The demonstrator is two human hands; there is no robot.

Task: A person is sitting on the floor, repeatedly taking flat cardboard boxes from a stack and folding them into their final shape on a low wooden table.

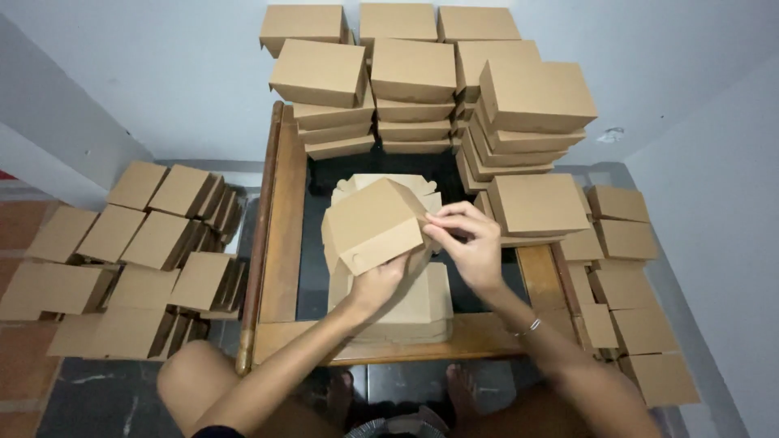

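Note:
A brown cardboard box [373,221], partly folded, is held tilted above the low wooden table [284,235]. My left hand [378,284] grips it from below at its near edge. My right hand [469,243] pinches the box's right corner flap with thumb and fingers. Under the box lies a stack of flat, unfolded box blanks [422,312] on the table's dark top.
Tall stacks of folded boxes [430,81] fill the table's far end and right side [535,203]. More folded boxes lie on the floor at the left [138,251] and right [633,308]. White walls close in behind and to the right. My knees and feet are below the table.

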